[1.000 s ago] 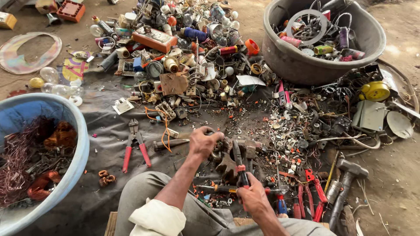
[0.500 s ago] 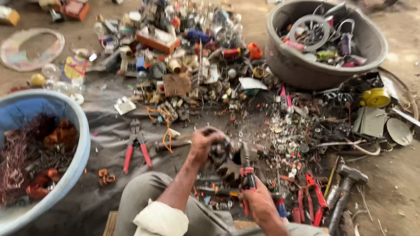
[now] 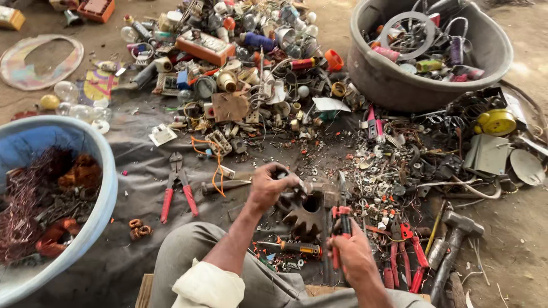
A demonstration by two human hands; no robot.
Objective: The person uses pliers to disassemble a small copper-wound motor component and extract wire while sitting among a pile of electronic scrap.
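Right now my left hand (image 3: 268, 187) is clenched around a small metal part (image 3: 308, 185) over the rusty gear (image 3: 302, 214) at lower centre of the frame. My right hand (image 3: 353, 256) is clamped on red-handled pliers (image 3: 341, 214), jaws pointing up just right of the part.

Rolled cream sleeve (image 3: 208, 288), grey trousers (image 3: 188, 251), seemingly.

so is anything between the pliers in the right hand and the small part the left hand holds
Nothing visible. The right hand points red-handled pliers at the small metal part in the left hand, above the rusty gear.
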